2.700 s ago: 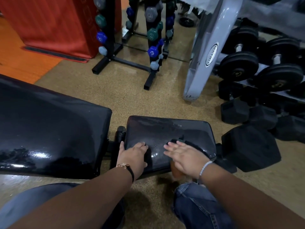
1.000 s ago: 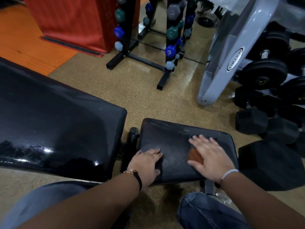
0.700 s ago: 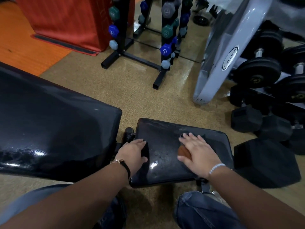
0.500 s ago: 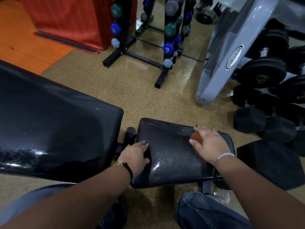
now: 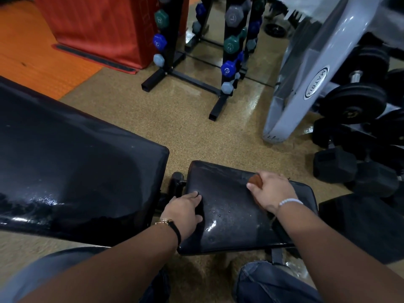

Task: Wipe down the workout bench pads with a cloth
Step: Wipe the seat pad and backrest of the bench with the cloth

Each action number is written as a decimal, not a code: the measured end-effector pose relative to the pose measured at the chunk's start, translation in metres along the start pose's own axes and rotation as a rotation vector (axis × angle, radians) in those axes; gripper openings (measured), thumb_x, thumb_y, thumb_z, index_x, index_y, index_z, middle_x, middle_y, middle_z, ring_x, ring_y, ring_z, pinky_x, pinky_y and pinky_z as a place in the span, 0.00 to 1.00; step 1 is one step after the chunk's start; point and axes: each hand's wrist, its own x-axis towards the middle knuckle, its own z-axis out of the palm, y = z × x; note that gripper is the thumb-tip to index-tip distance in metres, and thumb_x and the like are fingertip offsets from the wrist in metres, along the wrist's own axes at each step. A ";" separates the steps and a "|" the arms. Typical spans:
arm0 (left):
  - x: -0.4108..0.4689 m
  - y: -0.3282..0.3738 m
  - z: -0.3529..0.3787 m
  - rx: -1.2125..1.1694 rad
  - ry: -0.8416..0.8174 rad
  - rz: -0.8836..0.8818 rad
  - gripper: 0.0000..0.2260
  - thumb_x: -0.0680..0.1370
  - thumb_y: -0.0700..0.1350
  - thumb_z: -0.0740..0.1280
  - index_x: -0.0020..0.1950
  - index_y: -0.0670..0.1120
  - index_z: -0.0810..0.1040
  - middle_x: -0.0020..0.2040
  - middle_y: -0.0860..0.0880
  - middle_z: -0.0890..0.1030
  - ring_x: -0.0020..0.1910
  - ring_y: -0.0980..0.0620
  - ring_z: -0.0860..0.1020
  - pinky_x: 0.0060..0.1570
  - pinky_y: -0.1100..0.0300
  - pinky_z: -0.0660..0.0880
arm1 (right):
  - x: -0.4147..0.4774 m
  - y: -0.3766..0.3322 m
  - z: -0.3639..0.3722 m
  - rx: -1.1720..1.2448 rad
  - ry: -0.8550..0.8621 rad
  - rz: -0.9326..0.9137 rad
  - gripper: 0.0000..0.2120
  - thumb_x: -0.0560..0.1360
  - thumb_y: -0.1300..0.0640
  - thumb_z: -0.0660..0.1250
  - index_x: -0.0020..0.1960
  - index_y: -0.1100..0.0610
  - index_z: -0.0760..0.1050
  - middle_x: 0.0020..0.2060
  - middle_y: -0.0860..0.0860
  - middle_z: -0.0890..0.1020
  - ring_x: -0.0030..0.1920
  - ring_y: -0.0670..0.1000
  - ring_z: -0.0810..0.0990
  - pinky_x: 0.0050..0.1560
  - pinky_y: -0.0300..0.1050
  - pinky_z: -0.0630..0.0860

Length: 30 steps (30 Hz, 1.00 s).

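While the seat pad (image 5: 236, 206) is steadied by the flat left hand (image 5: 185, 209), a soft, limp cloth (image 5: 255, 179) is bunched under the right hand (image 5: 272, 193); slick, wet vinyl is judged likely.

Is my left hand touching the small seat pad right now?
Touching. The head view shows the left hand resting flat on the seat pad, gripping its left edge.

back pad (image 5: 72, 169) left | seat pad (image 5: 229, 213) right | dumbbell rack (image 5: 227, 51) behind
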 end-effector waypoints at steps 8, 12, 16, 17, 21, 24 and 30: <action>-0.001 -0.002 0.000 0.010 -0.010 0.018 0.28 0.80 0.52 0.60 0.78 0.52 0.53 0.77 0.58 0.53 0.74 0.62 0.51 0.75 0.56 0.47 | -0.036 0.013 0.008 -0.022 -0.079 -0.286 0.30 0.74 0.38 0.58 0.73 0.45 0.55 0.74 0.42 0.54 0.74 0.43 0.49 0.73 0.45 0.41; -0.001 -0.003 0.000 0.012 -0.013 0.012 0.28 0.80 0.53 0.60 0.77 0.52 0.53 0.77 0.58 0.54 0.74 0.62 0.52 0.75 0.56 0.47 | -0.011 -0.003 0.015 -0.006 0.048 -0.062 0.30 0.74 0.39 0.59 0.72 0.48 0.60 0.73 0.47 0.60 0.74 0.48 0.55 0.74 0.48 0.47; -0.002 -0.001 -0.001 0.004 -0.008 0.007 0.28 0.80 0.53 0.61 0.77 0.52 0.54 0.77 0.58 0.54 0.75 0.61 0.52 0.75 0.56 0.47 | -0.036 -0.026 0.029 0.019 -0.052 -0.322 0.30 0.73 0.39 0.62 0.72 0.46 0.61 0.73 0.42 0.59 0.74 0.44 0.52 0.75 0.47 0.43; -0.002 -0.002 0.000 0.004 -0.009 0.007 0.28 0.80 0.53 0.61 0.77 0.52 0.54 0.77 0.58 0.54 0.74 0.61 0.52 0.75 0.56 0.47 | -0.049 -0.022 0.029 0.059 -0.098 -0.402 0.29 0.72 0.40 0.63 0.70 0.45 0.62 0.71 0.40 0.60 0.73 0.41 0.52 0.75 0.48 0.43; -0.001 -0.002 -0.001 0.005 -0.009 0.010 0.28 0.80 0.53 0.60 0.77 0.52 0.53 0.77 0.58 0.54 0.74 0.61 0.52 0.75 0.56 0.47 | -0.060 0.016 0.015 0.175 -0.081 -0.419 0.24 0.70 0.42 0.68 0.64 0.40 0.68 0.64 0.33 0.66 0.69 0.36 0.58 0.75 0.45 0.48; -0.002 -0.002 -0.001 0.014 -0.018 0.008 0.28 0.81 0.52 0.60 0.77 0.52 0.53 0.77 0.58 0.53 0.75 0.61 0.52 0.75 0.56 0.47 | -0.042 0.017 0.011 0.128 0.066 -0.233 0.23 0.72 0.45 0.67 0.66 0.44 0.68 0.67 0.39 0.68 0.70 0.41 0.61 0.73 0.41 0.46; -0.002 -0.001 0.000 0.020 -0.017 0.009 0.28 0.80 0.53 0.60 0.77 0.51 0.53 0.77 0.57 0.54 0.75 0.61 0.52 0.74 0.55 0.48 | -0.080 -0.025 0.045 0.024 -0.109 -0.493 0.29 0.73 0.43 0.64 0.71 0.45 0.61 0.73 0.41 0.58 0.74 0.43 0.50 0.72 0.43 0.37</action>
